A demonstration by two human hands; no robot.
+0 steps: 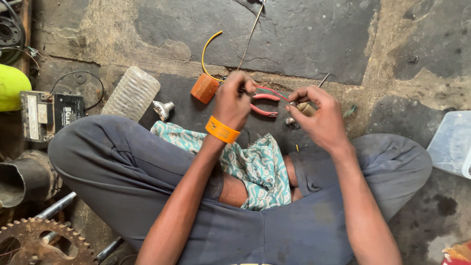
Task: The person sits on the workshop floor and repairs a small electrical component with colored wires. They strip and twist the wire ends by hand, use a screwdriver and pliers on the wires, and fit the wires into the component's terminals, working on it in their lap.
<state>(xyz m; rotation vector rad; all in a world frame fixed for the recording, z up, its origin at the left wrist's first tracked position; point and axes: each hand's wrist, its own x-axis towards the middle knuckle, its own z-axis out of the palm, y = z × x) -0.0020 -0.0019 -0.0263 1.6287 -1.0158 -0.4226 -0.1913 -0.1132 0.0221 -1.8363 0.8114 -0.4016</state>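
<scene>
I sit cross-legged on a stone floor. My left hand (234, 99), with an orange band on its wrist, is closed around the ends of thin red and green wires (273, 91). My right hand (318, 115) pinches a small beige part (306, 108) where those wires end. Red-handled pliers (264, 104) lie on the floor between and just below the two hands. An orange block (204, 88) with a yellow wire (205, 49) sits on the floor to the left of my left hand.
A clear ribbed plastic bottle (131, 93) and a small metal bulb holder (163, 109) lie at left. A battery (51, 114), a sprocket (41, 243) and a dark pipe (22, 180) are further left. A clear plastic box (451, 143) stands at right. A patterned cloth (255, 164) covers my lap.
</scene>
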